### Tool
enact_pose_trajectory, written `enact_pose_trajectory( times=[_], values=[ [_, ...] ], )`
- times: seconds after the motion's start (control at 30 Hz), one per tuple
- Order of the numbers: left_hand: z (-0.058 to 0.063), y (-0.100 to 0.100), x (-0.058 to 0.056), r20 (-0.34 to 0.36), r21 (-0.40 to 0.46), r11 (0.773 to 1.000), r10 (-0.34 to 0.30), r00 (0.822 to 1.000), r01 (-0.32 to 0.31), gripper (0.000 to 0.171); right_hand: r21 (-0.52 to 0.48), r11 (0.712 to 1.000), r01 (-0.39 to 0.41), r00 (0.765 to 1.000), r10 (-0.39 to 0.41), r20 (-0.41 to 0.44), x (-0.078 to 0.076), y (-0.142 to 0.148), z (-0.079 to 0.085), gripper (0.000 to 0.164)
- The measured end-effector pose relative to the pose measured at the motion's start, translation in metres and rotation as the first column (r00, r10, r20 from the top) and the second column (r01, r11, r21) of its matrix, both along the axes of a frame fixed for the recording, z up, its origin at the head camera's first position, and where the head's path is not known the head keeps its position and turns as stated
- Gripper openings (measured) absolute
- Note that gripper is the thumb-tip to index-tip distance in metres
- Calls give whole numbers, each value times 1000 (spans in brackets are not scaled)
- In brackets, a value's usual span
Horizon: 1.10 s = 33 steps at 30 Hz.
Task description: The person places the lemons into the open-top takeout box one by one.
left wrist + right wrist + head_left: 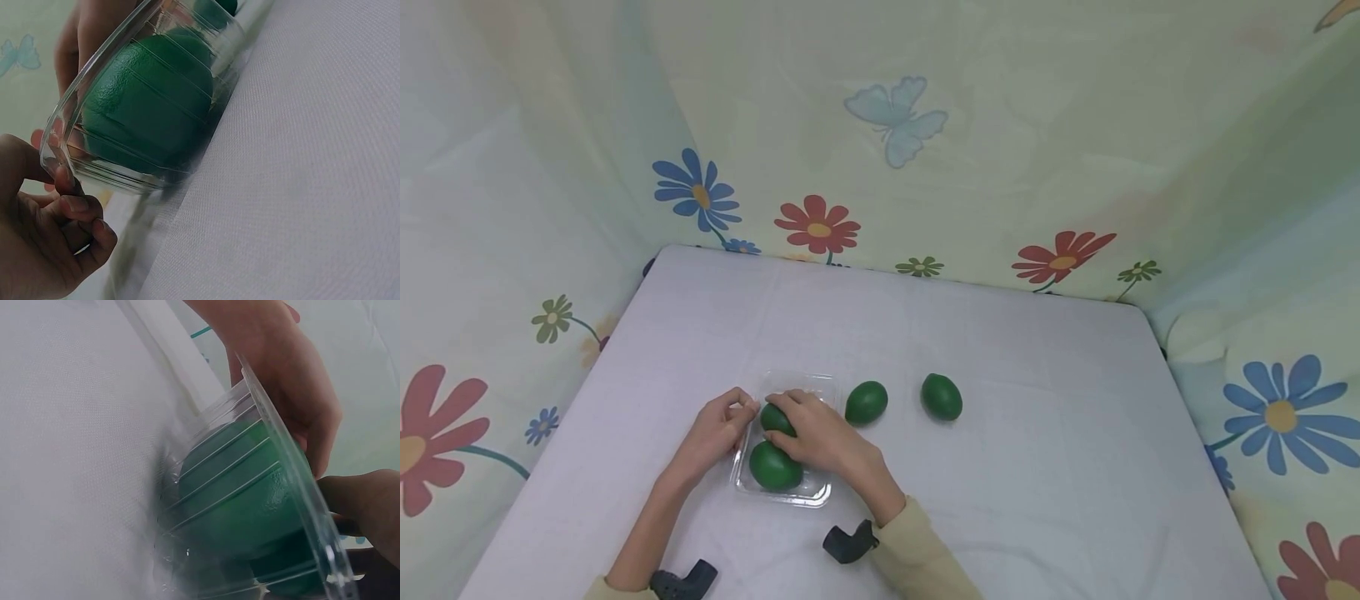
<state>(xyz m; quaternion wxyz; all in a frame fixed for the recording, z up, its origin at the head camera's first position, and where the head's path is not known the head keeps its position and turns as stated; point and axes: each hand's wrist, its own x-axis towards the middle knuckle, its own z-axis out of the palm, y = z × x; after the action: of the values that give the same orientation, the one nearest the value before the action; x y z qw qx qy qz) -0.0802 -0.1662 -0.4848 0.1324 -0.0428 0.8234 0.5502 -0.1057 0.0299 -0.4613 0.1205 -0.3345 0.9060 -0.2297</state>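
A clear plastic container (811,502) lies on the white table with a green lime (775,467) in its near half and another lime (777,419) beyond it. My left hand (718,429) is at the container's left side; the left wrist view shows its thumb and fingers (78,205) pinching the rim. From the right, my right hand (820,433) reaches over the container and grips the farther lime, its fingers hiding part of that fruit. Through the ribbed wall the right wrist view shows a lime (231,481) close up.
Two more limes lie on the table right of the container: one lime (867,403) close beside it, another lime (942,397) farther right. A flower-printed curtain (985,167) surrounds the table (1060,467). Dark wrist-worn devices show near both sleeves.
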Motion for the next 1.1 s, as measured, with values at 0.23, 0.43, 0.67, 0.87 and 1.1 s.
enact_pose_trajectory(
  times=[0.23, 0.43, 0.67, 0.87, 1.1],
  values=[
    [1, 1, 0, 2, 7, 1000, -3, 1000, 3, 23, -8, 999, -48, 999, 47, -25, 1, 2, 2, 47],
    [1, 2, 1, -2, -10, 1000, -5, 1000, 5, 24, -9, 999, -37, 999, 36, -24, 3, 4, 2, 47],
    [1, 2, 2, -2, -7, 1000, 3, 1000, -3, 24, -16, 1000, -25, 999, 24, -41, 7, 10, 8, 46],
    [0, 2, 2, -6, 0, 1000, 8, 1000, -8, 25, -17, 1000, -26, 995, 24, -102, 13, 15, 14, 42],
    [2, 2, 3, -13, 12, 1000, 16, 1000, -16, 25, -36, 999, -30, 983, 23, -183, 20, 25, 19, 37]
  ],
)
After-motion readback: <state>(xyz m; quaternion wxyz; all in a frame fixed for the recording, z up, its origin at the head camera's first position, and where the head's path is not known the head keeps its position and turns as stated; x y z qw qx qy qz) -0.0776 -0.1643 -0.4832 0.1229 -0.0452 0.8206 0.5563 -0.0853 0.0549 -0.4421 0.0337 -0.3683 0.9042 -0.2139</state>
